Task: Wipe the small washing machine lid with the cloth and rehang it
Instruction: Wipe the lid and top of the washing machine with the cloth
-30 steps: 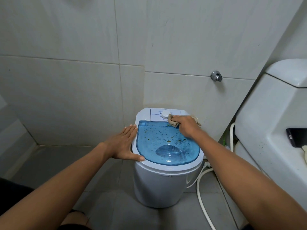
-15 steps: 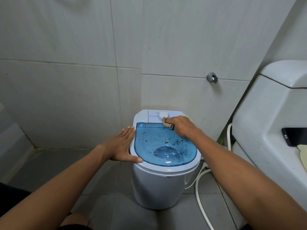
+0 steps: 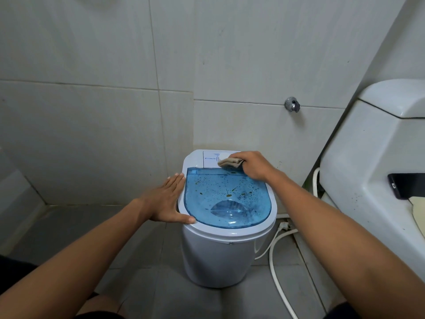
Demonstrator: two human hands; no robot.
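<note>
The right hand has slid the cloth up and leftward since a second ago, off the back edge of the blue lid and onto the white control panel, where it now covers most of the dial. The fingers are curled tight around the bunched beige cloth, pressing it down on the panel. The left hand has barely shifted: it lies flat and open against the left rim of the washer, thumb across the front-left edge, gripping nothing, apparently just steadying the machine.

For the task, this looks like the early part of the wipe. The stroke has worked along the far strip only, and the lid's clear blue surface is still peppered with dark specks and a few larger greenish smears, thickest across the middle. Most of the wiping, and the rehanging, is judged still to come.

On the panel a short blue brand word sits just left of the dial, too small to read. No hook or rail for the cloth is in view. A white hose trails on the floor to the right, near the toilet.
</note>
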